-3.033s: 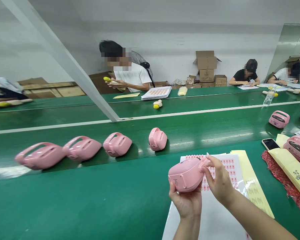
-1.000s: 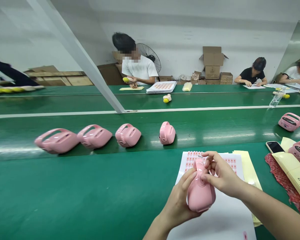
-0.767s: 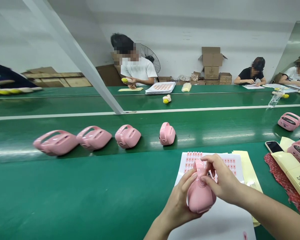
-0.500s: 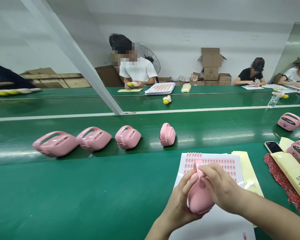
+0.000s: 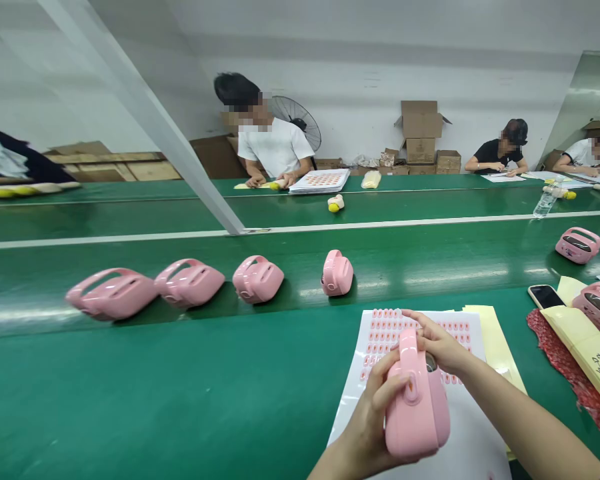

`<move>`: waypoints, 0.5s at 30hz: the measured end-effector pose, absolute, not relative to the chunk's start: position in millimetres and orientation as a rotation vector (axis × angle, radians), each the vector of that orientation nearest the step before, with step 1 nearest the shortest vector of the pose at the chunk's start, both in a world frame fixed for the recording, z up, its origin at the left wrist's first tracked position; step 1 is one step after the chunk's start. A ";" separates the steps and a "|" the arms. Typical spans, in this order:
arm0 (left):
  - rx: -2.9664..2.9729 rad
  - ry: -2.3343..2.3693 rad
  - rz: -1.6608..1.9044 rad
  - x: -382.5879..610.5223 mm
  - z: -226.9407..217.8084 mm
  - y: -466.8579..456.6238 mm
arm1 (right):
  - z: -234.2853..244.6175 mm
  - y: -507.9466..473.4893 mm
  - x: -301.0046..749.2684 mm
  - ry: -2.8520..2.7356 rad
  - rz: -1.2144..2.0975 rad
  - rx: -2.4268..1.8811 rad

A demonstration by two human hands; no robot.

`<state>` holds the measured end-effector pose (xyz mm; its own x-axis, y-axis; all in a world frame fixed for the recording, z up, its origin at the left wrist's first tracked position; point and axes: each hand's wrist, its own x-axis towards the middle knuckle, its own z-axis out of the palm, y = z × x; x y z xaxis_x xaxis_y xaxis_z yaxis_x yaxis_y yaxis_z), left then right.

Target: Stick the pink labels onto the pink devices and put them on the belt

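My left hand [image 5: 373,413] is closed around a pink plastic device [image 5: 415,427] with a carry handle and a dark window on its right side. Its thumb lies beside a small oval sticker [image 5: 411,388] with a red mark, at the handle's near end. Behind the device, my right hand [image 5: 437,341] has its index finger stretched to the top row of the sticker sheet [image 5: 380,348]. The thumb is apart from that finger, and its lower fingers are partly hidden by the device and its handle. Rows of pink oval stickers cover the upper sheet.
Several pink devices, such as this one [image 5: 337,273], stand along the green bench [image 5: 155,387]. At right are a phone [image 5: 545,297], a yellow envelope [image 5: 585,347] and red netting [image 5: 555,367]. A slanted white post [image 5: 180,153] rises at left. Co-workers sit opposite.
The pink device has been turned more upright, showing its window and the sticker at the handle's end. My right hand has moved off the handle's end toward the sheet's top edge.
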<state>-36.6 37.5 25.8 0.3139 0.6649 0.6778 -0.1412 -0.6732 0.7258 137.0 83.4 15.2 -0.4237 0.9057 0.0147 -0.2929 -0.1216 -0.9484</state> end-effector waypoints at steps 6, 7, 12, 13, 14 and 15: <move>2.013 0.405 1.507 -27.5 27.4 34.8 | 16.7 80.5 139.0 -1.203 1.607 -0.863; 2.061 0.398 1.502 -26.6 29.2 35.1 | 21.8 77.7 142.2 -1.235 1.498 -0.897; 2.269 0.432 1.427 -26.2 40.0 38.5 | 66.0 43.6 163.5 -1.627 0.796 -0.854; 2.299 0.438 1.407 -27.1 41.9 39.4 | 75.8 35.0 166.3 -1.772 0.729 -0.800; 2.323 0.437 1.387 -28.3 43.7 40.3 | 84.8 27.1 167.9 -1.908 0.687 -0.755; 2.337 0.428 1.366 -29.5 45.3 41.2 | 92.6 20.5 168.5 -2.025 0.660 -0.726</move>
<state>-29.5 41.2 45.3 0.4762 0.4502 0.7553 0.0611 -0.8739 0.4823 168.5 20.5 92.6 -0.4584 0.7010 0.5463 0.2446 0.6904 -0.6808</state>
